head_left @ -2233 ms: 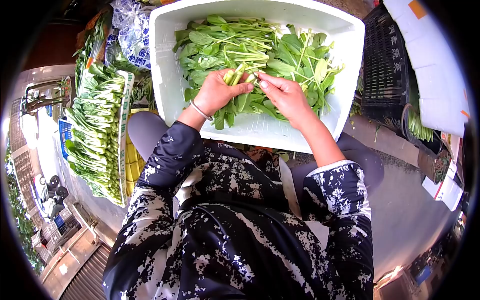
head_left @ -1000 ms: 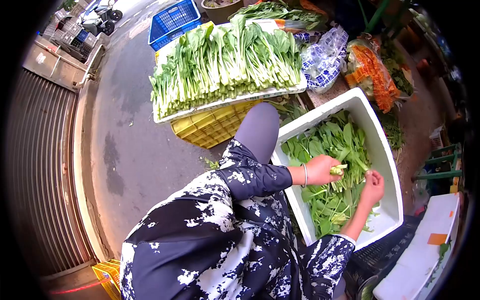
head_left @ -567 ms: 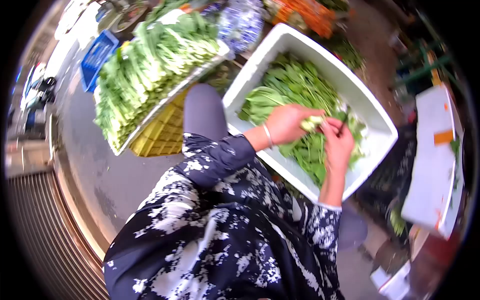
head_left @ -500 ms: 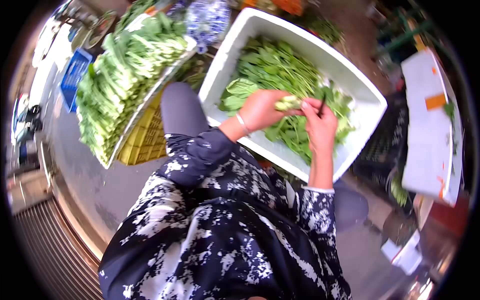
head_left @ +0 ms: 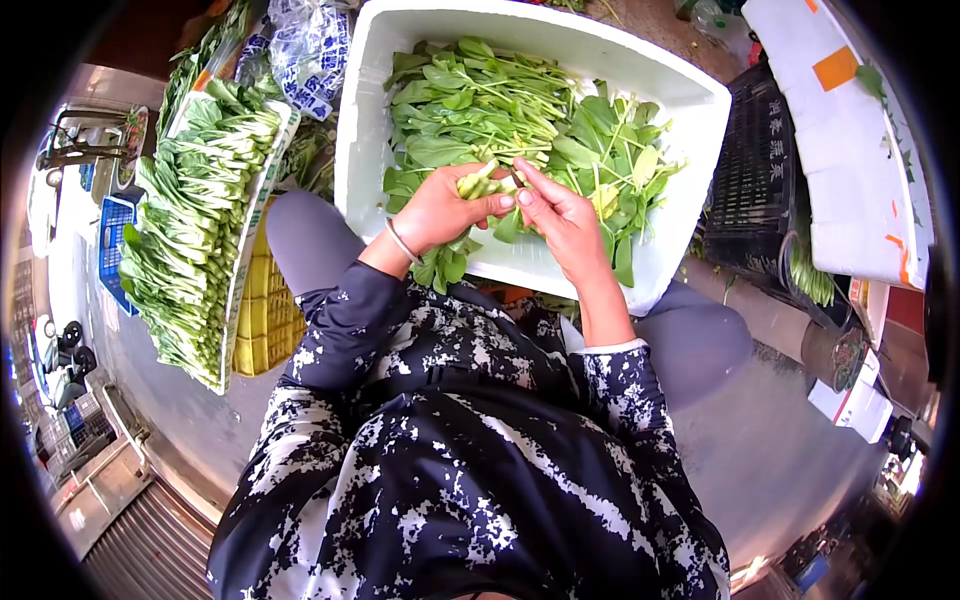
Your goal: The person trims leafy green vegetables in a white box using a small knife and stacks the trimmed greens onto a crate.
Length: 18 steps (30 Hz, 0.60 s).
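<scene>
My left hand [head_left: 436, 210], with a bracelet at the wrist, is closed around a small bunch of leafy greens [head_left: 480, 184]. The pale cut stem ends point up and to the right, and leaves hang below the fist. Close beside it, my right hand [head_left: 566, 218] pinches a small dark knife [head_left: 516, 178] at the stem ends; most of the knife is hidden by the fingers. Both hands are over the near side of a white foam box [head_left: 362, 120], in which loose leafy greens [head_left: 470, 105] lie in a heap.
To the left, a tray of stacked greens [head_left: 195, 250] rests on a yellow crate [head_left: 268, 310], with a blue crate [head_left: 117, 245] beyond. A printed plastic bag [head_left: 312, 55] sits at the back. On the right stand a black crate [head_left: 748, 180] and a white foam box with orange tape [head_left: 850, 180].
My view has shifted, so the foam box sits higher and further left. Both hands remain together at the stems, with the bunch's leaves now hanging below my left hand.
</scene>
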{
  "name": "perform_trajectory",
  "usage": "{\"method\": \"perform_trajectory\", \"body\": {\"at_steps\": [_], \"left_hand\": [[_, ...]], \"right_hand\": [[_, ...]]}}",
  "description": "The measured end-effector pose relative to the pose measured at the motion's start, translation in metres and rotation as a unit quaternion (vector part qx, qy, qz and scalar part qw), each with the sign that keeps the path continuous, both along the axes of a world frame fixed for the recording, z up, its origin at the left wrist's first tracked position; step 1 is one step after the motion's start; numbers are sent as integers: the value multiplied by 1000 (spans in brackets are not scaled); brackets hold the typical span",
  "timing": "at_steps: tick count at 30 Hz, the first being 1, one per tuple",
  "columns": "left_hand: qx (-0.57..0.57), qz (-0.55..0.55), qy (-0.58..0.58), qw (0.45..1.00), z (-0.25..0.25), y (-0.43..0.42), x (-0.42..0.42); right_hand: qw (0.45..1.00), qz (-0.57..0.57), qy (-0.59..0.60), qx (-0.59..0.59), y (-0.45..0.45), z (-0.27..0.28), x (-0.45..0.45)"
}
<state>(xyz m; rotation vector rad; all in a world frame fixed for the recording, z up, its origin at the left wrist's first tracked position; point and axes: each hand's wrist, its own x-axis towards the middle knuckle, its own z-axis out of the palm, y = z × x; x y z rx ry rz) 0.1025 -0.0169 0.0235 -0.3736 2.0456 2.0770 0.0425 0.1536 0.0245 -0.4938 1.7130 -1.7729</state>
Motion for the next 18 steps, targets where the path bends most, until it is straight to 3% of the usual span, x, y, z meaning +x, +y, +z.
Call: {"method": "perform_trajectory", "body": {"at_steps": [5,8,14,18], "left_hand": [[20,-11,-27,999,-8,-1,2],[41,-29,-42,998,-13,1,1],[-67,-13,-69,995,-40,12,-2],[-94,-14,-82,992,-35,14,-3]], "right_hand": [[1000,-1,-30,0,7,-17,-4],[993,11,-110,-39,11,-38,-7],[993,-24,-119,-2,15,-59,-10],[984,24,-177,-5,20,-62,-17]]}}
